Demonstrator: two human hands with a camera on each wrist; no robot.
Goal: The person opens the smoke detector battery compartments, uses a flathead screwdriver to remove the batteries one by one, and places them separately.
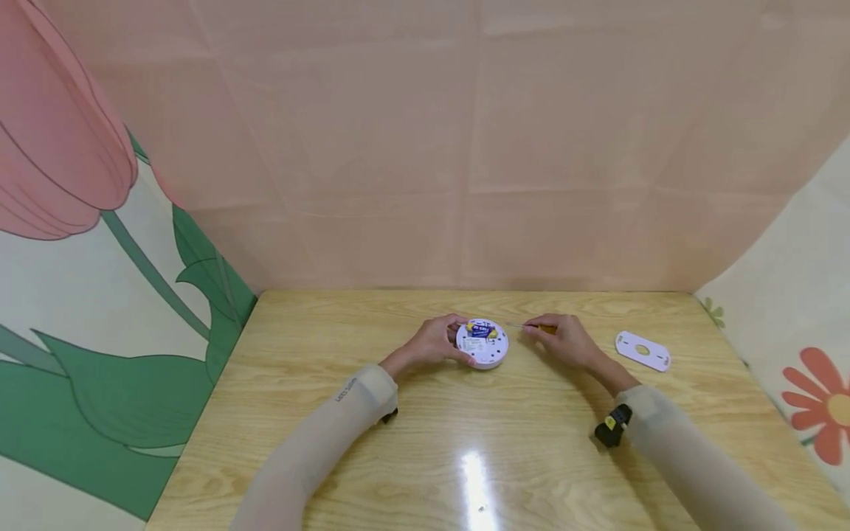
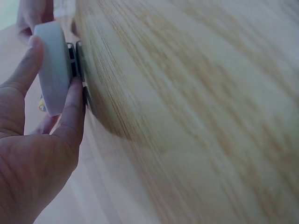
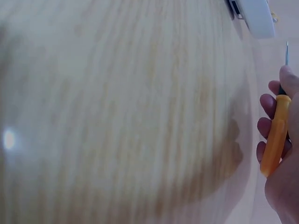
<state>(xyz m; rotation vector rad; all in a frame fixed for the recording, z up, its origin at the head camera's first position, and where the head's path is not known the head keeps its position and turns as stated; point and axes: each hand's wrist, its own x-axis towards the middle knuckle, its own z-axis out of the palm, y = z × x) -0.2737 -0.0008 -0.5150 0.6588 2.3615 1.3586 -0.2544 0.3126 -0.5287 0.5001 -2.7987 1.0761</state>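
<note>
A round white device (image 1: 490, 354), which looks like a smoke detector, is held between the thumb and fingers of my left hand (image 1: 433, 341). Its face, with small holes, a label and a blue-and-yellow battery (image 1: 481, 330), is turned up in the head view. The left wrist view shows the device (image 2: 52, 70) edge-on, with dark parts on its table side. To the right, my right hand (image 1: 569, 341) grips a screwdriver by its orange handle (image 3: 279, 128). The screwdriver's thin metal tip (image 3: 287, 49) points toward the device, a short gap away from it.
An oblong white plate (image 1: 627, 346) with a round centre hole lies right of my right hand on the wood-grain table (image 1: 412, 457). A pink backdrop (image 1: 398, 147) stands behind the table's far edge. Flower-patterned cloth hangs at both sides.
</note>
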